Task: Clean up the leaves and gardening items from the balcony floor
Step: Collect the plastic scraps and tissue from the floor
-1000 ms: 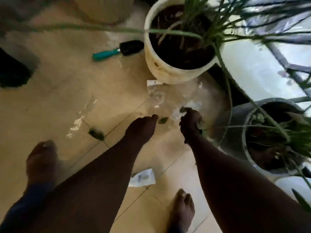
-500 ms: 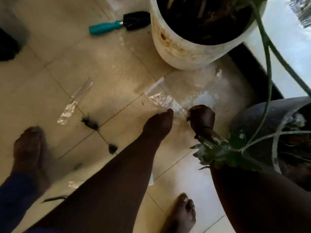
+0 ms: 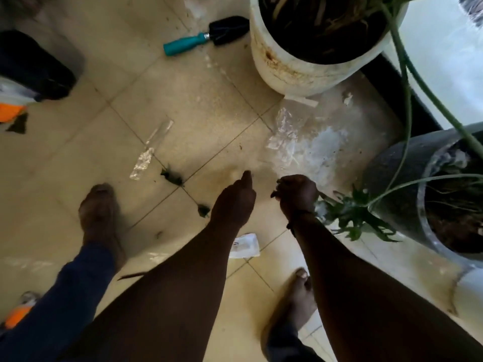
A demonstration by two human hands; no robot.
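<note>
Open tile floor is bounded by the white pot and grey pot; leaf scraps lie between, the left hand extended flat, the right hand fisted on leaves.

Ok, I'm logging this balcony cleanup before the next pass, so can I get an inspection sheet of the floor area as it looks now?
Surface: tiled floor, beige, with white stains near the pots.
Job's things: dark leaf bits and lie on the grout lines; trowel with teal handle lies by the white pot.
Clutter: clear wrapper strip, crumpled clear bag, small white packet.
Hands: left hand empty, fingers reaching down; right hand curled, with dark bits showing at its fingers, probably leaves.
Cables: nothing seen.
Surroundings: grey pot with leafy plant at right, black bag at left, bare feet on the tiles.
</note>
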